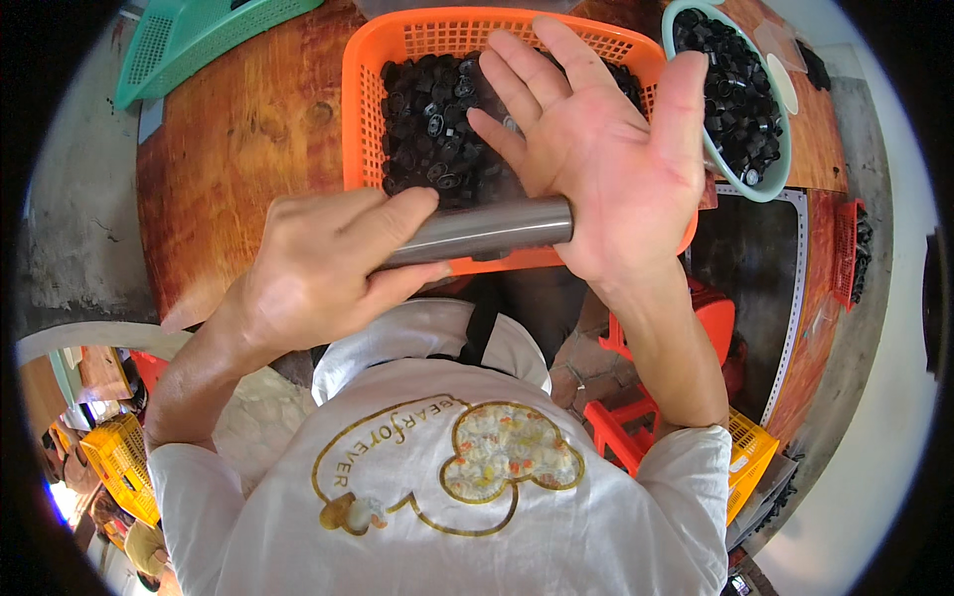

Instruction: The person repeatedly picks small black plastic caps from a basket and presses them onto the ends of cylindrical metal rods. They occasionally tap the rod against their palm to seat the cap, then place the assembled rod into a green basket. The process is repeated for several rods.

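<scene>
My left hand (323, 253) is closed around one end of a smooth dark grey metal cylinder (487, 231), thumb and fingers wrapped over it. The cylinder lies across the near rim of an orange plastic basket (355, 119). Its other end meets or nearly meets the heel of my right hand (606, 139); whether they touch I cannot tell. That hand is open, palm up and fingers spread, above the basket, with nothing in it. Many small black plastic parts (432, 124) fill the basket, partly hidden by my hands.
A pale green basin (780, 159) of black parts stands to the right, beside a white oval piece (782, 82). At the far left is a green basket (184, 65) on the wooden table (248, 119). Red stools (621, 427) and yellow crates (121, 465) sit lower down.
</scene>
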`<state>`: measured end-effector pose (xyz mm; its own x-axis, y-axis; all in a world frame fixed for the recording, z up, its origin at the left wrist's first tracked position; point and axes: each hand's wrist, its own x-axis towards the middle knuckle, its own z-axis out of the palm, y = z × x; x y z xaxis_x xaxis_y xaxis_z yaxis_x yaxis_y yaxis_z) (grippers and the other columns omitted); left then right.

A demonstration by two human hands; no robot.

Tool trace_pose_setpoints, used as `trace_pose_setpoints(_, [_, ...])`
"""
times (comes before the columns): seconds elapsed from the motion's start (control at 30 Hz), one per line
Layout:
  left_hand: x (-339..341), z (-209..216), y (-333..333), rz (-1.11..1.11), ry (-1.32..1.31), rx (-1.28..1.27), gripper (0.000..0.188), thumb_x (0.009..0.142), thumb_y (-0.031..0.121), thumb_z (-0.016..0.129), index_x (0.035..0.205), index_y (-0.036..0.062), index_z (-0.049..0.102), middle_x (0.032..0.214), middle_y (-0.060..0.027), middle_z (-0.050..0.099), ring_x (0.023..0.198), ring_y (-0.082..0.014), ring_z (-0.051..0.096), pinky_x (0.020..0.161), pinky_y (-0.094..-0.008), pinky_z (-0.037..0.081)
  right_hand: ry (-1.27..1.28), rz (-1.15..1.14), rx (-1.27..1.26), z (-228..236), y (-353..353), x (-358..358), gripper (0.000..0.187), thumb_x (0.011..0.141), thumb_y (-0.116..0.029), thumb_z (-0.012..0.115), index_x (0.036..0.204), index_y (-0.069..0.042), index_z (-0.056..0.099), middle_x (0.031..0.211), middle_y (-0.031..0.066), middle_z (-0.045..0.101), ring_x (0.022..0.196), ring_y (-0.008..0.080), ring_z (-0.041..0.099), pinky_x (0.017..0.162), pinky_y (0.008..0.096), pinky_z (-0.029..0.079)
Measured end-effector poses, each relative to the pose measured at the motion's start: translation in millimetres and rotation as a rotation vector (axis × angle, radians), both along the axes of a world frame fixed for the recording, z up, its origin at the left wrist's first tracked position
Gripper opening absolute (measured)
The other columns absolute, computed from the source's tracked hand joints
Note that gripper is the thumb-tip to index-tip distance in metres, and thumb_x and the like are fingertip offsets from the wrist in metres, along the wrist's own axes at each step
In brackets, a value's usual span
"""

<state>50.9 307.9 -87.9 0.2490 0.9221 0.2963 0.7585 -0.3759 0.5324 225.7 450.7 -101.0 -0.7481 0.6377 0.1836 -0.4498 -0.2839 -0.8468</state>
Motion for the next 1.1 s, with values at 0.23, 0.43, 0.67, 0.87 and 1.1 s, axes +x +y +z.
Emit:
trace_pose_setpoints(0.23, [-7,9,-4,0.101,-1.113,-0.923,0.053,0.081,0.031,0.078,0.118,-0.0043,0.063,0.086,-0.0018,0.062,0.063,-0.0087,0.054,0.053,-0.0234,0.043,0.005,-0.043,0.168,8,2,2,0.091,0.092,-0.064,0.039,0.152,-0.002,0.01,0.157,0.0193,0.019,0.146,0.0304,0.019,0.117,0.0434,0.015])
trace_pose_setpoints(0.43, [5,3,-7,-0.023,-1.408,-1.311,0.059,0.081,0.035,0.078,0.121,-0.0045,0.061,0.072,0.0006,0.056,0.056,-0.0049,0.046,0.047,-0.0194,0.033,0.003,-0.093,0.535,8,-6,-3,0.095,0.092,-0.064,0.044,0.152,0.001,0.009,0.156,0.0213,0.021,0.146,0.0313,0.02,0.117,0.0429,0.016])
trace_pose_setpoints(0.67, [24,4,-19,-0.032,-0.809,-0.518,0.037,0.087,0.021,0.073,0.113,-0.0025,0.061,0.078,-0.0073,0.063,0.068,-0.0118,0.059,0.061,-0.0271,0.047,0.009,-0.131,0.791,5,-8,-4,0.099,0.091,-0.062,0.048,0.151,0.004,0.008,0.154,0.0236,0.022,0.145,0.0324,0.021,0.116,0.0422,0.018])
trace_pose_setpoints(0.87, [25,5,-12,0.013,-0.45,-0.205,0.035,0.081,0.015,0.076,0.109,-0.0007,0.062,0.076,-0.0107,0.061,0.062,-0.0232,0.061,0.055,-0.0319,0.048,0.077,-0.144,0.916,5,-2,-8,0.102,0.09,-0.061,0.052,0.15,0.007,0.007,0.153,0.0256,0.024,0.145,0.0333,0.022,0.116,0.0417,0.019])
trace_pose_setpoints(1.1, [12,-4,-5,0.063,0.082,0.077,0.04,0.073,0.017,0.081,0.104,0.001,0.061,0.073,-0.0103,0.06,0.056,-0.0256,0.06,0.048,-0.0363,0.048,-0.222,0.004,0.263,21,-17,0,0.113,0.085,-0.079,0.037,0.151,0.004,-0.001,0.157,0.0266,0.014,0.147,0.0345,0.015,0.116,0.0455,0.015])
